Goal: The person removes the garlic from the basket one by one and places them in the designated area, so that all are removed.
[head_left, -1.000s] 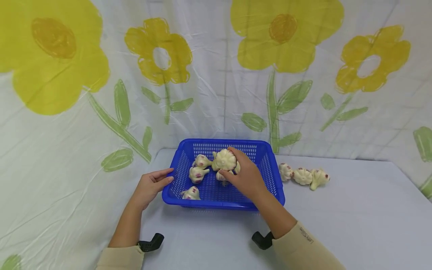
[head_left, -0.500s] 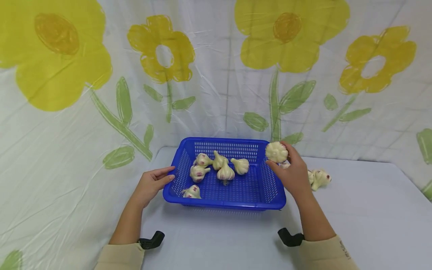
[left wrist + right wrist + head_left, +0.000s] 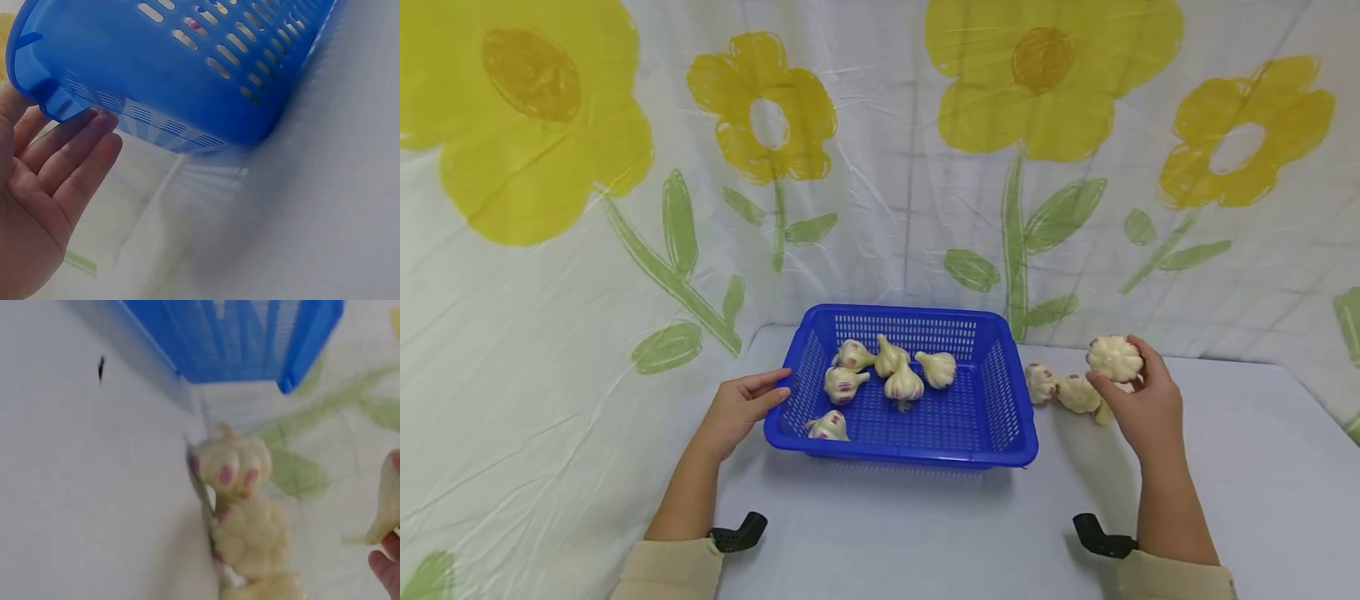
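In the head view, a blue plastic basket [image 3: 917,457] with slotted walls holds several purple-marked garlic bulbs [image 3: 903,383]. My left hand [image 3: 736,417] holds its left rim, thumb and index finger at the rim. In the left wrist view, the other fingers [image 3: 87,169] lie fairly straight against the basket's outer wall. To the right of the basket, my right hand [image 3: 1153,408] pinches a garlic bulb [image 3: 1115,358] between thumb and fingers, above a row of garlic bulbs on the table. Only part of that held bulb [image 3: 389,500] shows in the right wrist view.
The row's garlic bulbs [image 3: 1041,383] lie on the white-covered table [image 3: 925,533] beside the basket's right wall; my right hand partly hides the last one. A white curtain [image 3: 880,225] printed with yellow flowers hangs behind the table and along the left.
My right hand has lifted a garlic bulb out of the basket and carried it right, over the bulbs on the table. The left hand has stayed at the basket's rim.
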Demonstrator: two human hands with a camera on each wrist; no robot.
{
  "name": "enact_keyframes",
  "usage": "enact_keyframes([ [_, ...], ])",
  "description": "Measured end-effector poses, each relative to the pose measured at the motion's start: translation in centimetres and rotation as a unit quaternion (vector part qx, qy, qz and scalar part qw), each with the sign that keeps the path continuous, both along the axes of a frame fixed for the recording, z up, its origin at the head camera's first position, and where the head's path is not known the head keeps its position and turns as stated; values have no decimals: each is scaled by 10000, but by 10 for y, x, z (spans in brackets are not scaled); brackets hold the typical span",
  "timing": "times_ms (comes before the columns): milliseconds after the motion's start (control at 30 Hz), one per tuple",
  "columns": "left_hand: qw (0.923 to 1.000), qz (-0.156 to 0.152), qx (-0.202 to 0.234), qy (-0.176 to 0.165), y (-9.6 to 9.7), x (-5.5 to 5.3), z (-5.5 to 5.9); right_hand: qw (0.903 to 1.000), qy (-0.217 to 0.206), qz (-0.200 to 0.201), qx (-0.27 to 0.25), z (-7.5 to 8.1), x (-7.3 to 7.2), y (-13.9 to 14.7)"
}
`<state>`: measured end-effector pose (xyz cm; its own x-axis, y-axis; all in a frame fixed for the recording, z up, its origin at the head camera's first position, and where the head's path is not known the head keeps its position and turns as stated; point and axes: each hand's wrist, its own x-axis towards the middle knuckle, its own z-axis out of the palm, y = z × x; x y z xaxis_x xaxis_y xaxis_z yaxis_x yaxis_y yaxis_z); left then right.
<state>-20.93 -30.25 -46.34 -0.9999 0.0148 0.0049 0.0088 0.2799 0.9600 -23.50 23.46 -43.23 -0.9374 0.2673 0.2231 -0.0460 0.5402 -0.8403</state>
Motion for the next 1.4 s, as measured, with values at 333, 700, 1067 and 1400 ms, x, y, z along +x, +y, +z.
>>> enact_keyframes([
  [333,9997,76,-207,-88,-2,-2,-2,9976,-462,-500,98,-15,0,42],
  [700,10000,59,-7,-69,0,1,1,9924,-649,-976,-370,-35,-2,69],
  [1067,10000,36,19,-48,-1,-2,-2,9833,-1089,-1211,-817,-54,-2,86],
  [1400,10000,61,-49,-48,-1,-3,-4,9779,-1439,-1259,-847,-68,-4,92],
])
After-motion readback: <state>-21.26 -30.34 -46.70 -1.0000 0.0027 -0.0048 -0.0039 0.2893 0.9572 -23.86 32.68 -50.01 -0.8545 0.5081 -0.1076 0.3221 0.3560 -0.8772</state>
